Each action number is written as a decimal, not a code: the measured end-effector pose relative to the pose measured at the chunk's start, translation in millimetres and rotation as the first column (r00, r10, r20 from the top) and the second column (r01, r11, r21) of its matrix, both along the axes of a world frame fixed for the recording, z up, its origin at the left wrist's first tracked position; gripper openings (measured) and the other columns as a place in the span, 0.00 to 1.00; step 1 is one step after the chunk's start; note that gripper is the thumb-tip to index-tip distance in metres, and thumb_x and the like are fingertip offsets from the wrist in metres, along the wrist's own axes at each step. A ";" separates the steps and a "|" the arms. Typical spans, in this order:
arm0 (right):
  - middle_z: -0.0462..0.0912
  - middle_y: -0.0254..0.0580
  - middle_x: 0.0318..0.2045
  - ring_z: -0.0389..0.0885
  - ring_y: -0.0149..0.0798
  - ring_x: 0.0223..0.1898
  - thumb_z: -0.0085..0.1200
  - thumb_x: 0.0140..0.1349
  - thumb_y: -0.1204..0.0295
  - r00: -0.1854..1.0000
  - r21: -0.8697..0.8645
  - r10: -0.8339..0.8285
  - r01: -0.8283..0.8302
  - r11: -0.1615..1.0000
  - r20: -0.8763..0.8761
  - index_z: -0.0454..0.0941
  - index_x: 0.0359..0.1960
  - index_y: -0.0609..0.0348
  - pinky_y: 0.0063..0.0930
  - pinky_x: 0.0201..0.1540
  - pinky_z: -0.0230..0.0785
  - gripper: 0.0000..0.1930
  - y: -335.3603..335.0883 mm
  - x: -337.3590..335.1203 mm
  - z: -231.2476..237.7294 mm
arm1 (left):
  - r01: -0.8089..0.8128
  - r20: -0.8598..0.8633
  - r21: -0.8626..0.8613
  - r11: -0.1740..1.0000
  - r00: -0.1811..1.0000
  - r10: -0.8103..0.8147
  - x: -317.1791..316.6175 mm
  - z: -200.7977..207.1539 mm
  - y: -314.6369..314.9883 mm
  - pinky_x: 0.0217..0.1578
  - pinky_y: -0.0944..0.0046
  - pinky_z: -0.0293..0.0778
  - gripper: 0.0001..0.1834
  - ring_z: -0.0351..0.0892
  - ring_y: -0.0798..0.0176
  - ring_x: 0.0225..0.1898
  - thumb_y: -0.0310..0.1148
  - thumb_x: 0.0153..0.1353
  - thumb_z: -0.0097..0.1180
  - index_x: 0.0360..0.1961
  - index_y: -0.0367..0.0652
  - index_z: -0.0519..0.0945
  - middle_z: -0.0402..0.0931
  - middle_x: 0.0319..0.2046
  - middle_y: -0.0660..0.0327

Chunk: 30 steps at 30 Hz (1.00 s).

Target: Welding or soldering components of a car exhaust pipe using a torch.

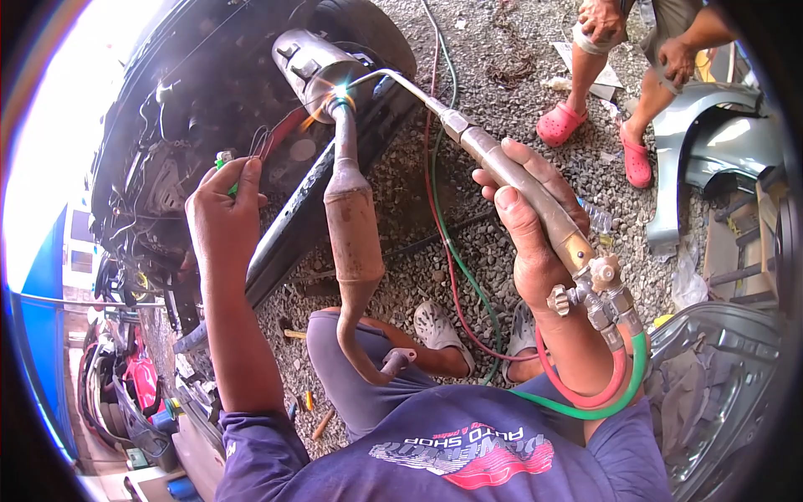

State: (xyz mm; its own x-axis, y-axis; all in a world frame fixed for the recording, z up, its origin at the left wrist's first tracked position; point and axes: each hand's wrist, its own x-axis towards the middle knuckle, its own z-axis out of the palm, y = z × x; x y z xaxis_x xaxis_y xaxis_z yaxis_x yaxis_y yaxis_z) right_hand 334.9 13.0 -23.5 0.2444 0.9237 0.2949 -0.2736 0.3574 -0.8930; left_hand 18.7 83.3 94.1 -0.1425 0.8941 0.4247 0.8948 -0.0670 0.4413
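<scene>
My right hand (535,217) is wrapped round the brass-coloured handle of a gas welding torch (519,176). Its thin bent tip reaches the joint between a silver muffler (311,69) and a rusty exhaust pipe (355,238), where a bright flame glows. Between the fingertips of my left hand (224,209) is a thin looped filler wire (266,138), whose far end goes toward the glow. A small green object with a metal top, like a lighter (224,157), is also in that hand. The pipe slants down to a flange (400,360) by my lap.
Red (443,222) and green (452,251) hoses cross the gravel to the torch. A dark vehicle underside (159,184) fills the left. Another person in pink clogs (560,124) stands at the far right, beside silver body panels (669,184). A car door panel (728,335) lies at right.
</scene>
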 end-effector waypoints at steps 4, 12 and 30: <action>0.88 0.55 0.61 0.89 0.39 0.59 0.59 0.81 0.70 1.000 0.012 0.013 -0.013 1.000 -0.007 0.75 0.73 0.71 0.31 0.65 0.81 0.25 -1.5 1.2 0.5 | -0.003 -0.017 -0.032 0.999 1.000 0.002 1.4 -2.9 1.9 0.34 0.60 0.82 0.17 0.92 0.63 0.28 0.41 0.78 0.67 0.51 0.34 0.92 0.88 0.38 0.53; 0.87 0.54 0.62 0.89 0.39 0.60 0.59 0.80 0.71 1.000 0.008 0.021 -0.021 1.000 0.008 0.76 0.73 0.71 0.31 0.66 0.81 0.25 -1.2 -0.5 1.5 | 0.002 -0.044 -0.017 1.000 0.999 -0.003 3.2 -2.2 -0.6 0.34 0.60 0.82 0.17 0.91 0.63 0.28 0.39 0.78 0.67 0.50 0.34 0.92 0.88 0.39 0.53; 0.89 0.46 0.57 0.88 0.32 0.57 0.65 0.76 0.76 1.000 0.059 0.029 -0.030 0.998 0.010 0.80 0.72 0.62 0.26 0.58 0.82 0.24 1.3 0.0 -4.7 | 0.016 -0.084 0.004 1.000 0.996 -0.015 -1.7 -14.1 -2.9 0.33 0.63 0.81 0.16 0.90 0.66 0.28 0.39 0.79 0.67 0.52 0.35 0.92 0.87 0.37 0.59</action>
State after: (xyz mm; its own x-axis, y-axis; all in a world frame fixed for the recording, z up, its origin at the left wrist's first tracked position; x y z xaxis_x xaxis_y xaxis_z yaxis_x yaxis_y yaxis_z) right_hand 335.0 14.3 -28.2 0.2145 0.9114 0.3511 -0.2767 0.4015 -0.8731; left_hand 16.9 80.5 80.0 -0.0924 0.8939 0.4387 0.9276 -0.0829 0.3643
